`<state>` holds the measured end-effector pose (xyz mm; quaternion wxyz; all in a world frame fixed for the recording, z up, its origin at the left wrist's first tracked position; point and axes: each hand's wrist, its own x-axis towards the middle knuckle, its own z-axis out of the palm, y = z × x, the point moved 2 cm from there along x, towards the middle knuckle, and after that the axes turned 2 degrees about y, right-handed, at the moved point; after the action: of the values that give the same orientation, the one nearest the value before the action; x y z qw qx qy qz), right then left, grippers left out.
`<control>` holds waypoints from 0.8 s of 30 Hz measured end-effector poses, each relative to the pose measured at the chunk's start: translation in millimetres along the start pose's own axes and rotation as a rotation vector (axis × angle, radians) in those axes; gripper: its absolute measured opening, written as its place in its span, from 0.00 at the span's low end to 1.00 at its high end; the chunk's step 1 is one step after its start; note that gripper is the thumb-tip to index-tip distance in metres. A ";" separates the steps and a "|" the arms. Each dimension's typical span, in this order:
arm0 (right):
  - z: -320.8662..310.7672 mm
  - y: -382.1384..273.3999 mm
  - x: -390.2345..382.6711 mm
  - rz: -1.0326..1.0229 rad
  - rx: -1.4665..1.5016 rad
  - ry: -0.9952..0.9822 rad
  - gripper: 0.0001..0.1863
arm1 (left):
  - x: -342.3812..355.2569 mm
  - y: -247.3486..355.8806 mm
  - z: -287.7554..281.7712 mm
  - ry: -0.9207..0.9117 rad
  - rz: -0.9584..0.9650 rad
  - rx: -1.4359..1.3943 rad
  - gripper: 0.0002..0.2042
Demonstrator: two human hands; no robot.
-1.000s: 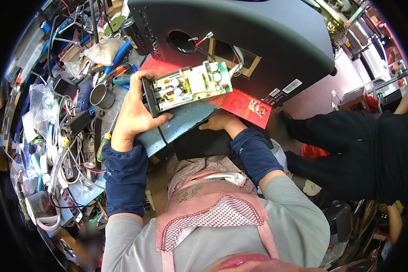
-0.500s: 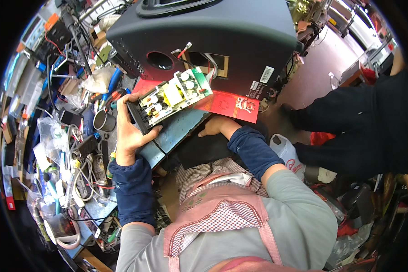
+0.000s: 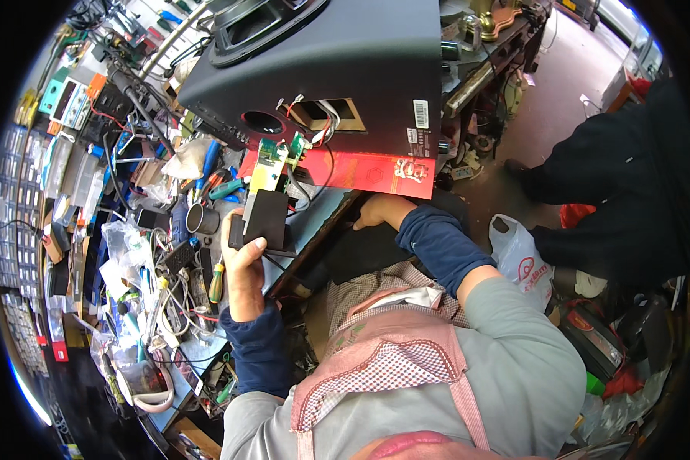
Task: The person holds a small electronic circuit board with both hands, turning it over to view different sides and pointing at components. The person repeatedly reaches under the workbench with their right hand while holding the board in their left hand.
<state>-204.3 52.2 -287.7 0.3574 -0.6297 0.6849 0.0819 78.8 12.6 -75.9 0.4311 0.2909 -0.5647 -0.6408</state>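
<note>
My left hand (image 3: pixel 243 264) grips an amplifier module with a black housing (image 3: pixel 265 218). Its thumb lies on the near lower edge, and its fingers wrap round the left side. The module's circuit board (image 3: pixel 270 162) points away from me. Just beyond stands a large black speaker cabinet (image 3: pixel 376 69) with a rectangular cut-out (image 3: pixel 349 115), from which wires (image 3: pixel 328 115) hang beside the board. My right hand (image 3: pixel 383 211) is at the near edge of the blue bench top (image 3: pixel 314 222); its fingertips are hidden in the dark there. A red card (image 3: pixel 353 170) lies between hand and cabinet.
Left of the module lie a metal cup (image 3: pixel 202 219), screwdrivers (image 3: pixel 217 284) and tangled cables (image 3: pixel 172 307). A speaker cone (image 3: pixel 264 31) tops the cabinet. To the right hangs a white plastic bag (image 3: pixel 520 261), near a person in dark clothes (image 3: pixel 613 184).
My left hand has tipped and turned the module, so its black housing now faces up and its board points away. The view has shifted; my right hand stays by the bench edge.
</note>
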 end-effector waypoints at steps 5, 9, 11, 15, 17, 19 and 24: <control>1.0 -1.9 -2.6 -0.053 -0.015 0.027 0.41 | -37.9 -11.4 25.3 0.210 -0.279 -0.327 0.32; -3.4 -4.0 -5.5 -0.091 -0.137 0.034 0.43 | -38.1 -21.7 21.6 0.172 -0.383 -0.443 0.33; -2.5 -1.4 -6.9 -0.077 -0.098 0.050 0.44 | -36.9 -21.3 19.0 0.206 -0.423 -0.418 0.34; 3.1 3.9 2.8 -0.076 -0.043 0.043 0.44 | -33.7 -19.4 20.3 0.206 -0.449 -0.390 0.36; 3.3 3.9 4.3 -0.069 -0.050 0.041 0.44 | -33.9 -16.2 15.6 0.230 -0.456 -0.334 0.37; 2.5 3.8 4.9 -0.061 -0.048 0.033 0.44 | -34.4 -11.1 11.4 0.240 -0.447 -0.286 0.37; -1.0 3.0 -0.6 -0.061 -0.053 0.059 0.44 | -35.0 1.4 0.5 0.271 -0.502 -0.212 0.38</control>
<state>-207.4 52.7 -287.6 0.3227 -0.6616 0.6732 0.0703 94.7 43.6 -78.4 0.3587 0.4578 -0.3424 -0.7379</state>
